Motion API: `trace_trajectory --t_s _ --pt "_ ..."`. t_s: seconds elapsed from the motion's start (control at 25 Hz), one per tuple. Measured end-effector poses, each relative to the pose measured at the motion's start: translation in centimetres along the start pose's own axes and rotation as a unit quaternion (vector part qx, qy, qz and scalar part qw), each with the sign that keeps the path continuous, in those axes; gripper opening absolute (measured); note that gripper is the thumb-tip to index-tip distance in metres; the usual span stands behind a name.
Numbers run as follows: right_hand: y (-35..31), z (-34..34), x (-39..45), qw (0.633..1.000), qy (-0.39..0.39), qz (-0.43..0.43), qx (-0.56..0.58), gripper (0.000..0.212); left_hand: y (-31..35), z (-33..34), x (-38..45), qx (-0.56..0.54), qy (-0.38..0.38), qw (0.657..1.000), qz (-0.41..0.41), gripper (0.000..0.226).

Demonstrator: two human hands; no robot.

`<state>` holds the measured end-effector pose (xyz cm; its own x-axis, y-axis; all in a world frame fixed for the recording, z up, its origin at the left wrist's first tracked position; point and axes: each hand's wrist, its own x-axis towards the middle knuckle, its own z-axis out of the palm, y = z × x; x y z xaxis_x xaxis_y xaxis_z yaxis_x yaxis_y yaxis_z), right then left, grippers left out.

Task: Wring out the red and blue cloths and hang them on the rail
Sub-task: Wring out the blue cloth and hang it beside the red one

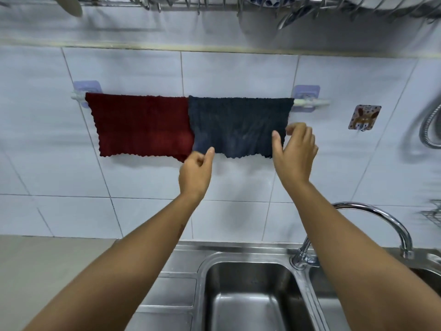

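The red cloth (140, 125) hangs spread over the left half of the white rail (310, 103) on the tiled wall. The dark blue cloth (238, 126) hangs beside it on the right half, their edges meeting. My left hand (196, 170) is just below the blue cloth's lower left corner, fingers curled, thumb up against the hem, holding nothing I can see. My right hand (294, 151) is at the blue cloth's lower right corner, fingers apart, not gripping it.
A steel sink (250, 295) lies below, with a curved tap (381, 218) at the right. A dish rack with utensils (214, 3) runs overhead. A patterned adhesive hook (364, 117) and a metal hose (429, 125) are on the wall at right.
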<state>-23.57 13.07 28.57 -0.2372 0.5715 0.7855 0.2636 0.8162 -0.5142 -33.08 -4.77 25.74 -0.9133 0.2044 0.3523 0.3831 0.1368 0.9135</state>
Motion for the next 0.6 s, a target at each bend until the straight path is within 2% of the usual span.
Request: trace_trajectory --t_s 0.04,0.08,0.16,0.24,0.36,0.44,0.52,0.6 --pt "0.6 0.4 -0.7 0.998 -0.031 0.06 0.02 0.042 -0.3 0.5 -0.3 -0.063 -0.062 0.989 -0.122 0.044" --pt "1.0 0.8 -0.9 0.99 -0.055 0.121 0.042 0.05 -0.1 0.8 -0.2 -0.122 -0.108 0.964 -0.209 0.05" --pt "1.1 1.2 -0.7 0.969 -0.091 0.215 0.085 0.057 0.5 1.2 0.8 -0.242 -0.134 0.917 -0.286 0.057" --pt "1.1 1.5 -0.1 0.953 -0.12 0.253 0.12 0.053 1.2 1.8 1.8 -0.351 -0.099 0.882 -0.299 0.054" --pt "1.2 1.4 0.3 0.923 -0.142 0.277 0.228 0.031 2.2 2.7 1.8 -0.445 -0.032 0.848 -0.287 0.03" --pt "1.1 0.8 0.0 0.904 -0.142 0.284 0.286 0.032 2.4 2.8 1.0 -0.487 0.001 0.829 -0.273 0.035" --pt "0.9 0.0 -0.4 0.904 -0.138 0.276 0.297 0.03 2.6 2.4 -0.1 -0.53 0.016 0.808 -0.258 0.04" --pt "0.8 -1.0 -0.6 0.899 -0.131 0.286 0.306 0.022 3.0 1.7 -1.3 -0.561 0.019 0.79 -0.247 0.033"
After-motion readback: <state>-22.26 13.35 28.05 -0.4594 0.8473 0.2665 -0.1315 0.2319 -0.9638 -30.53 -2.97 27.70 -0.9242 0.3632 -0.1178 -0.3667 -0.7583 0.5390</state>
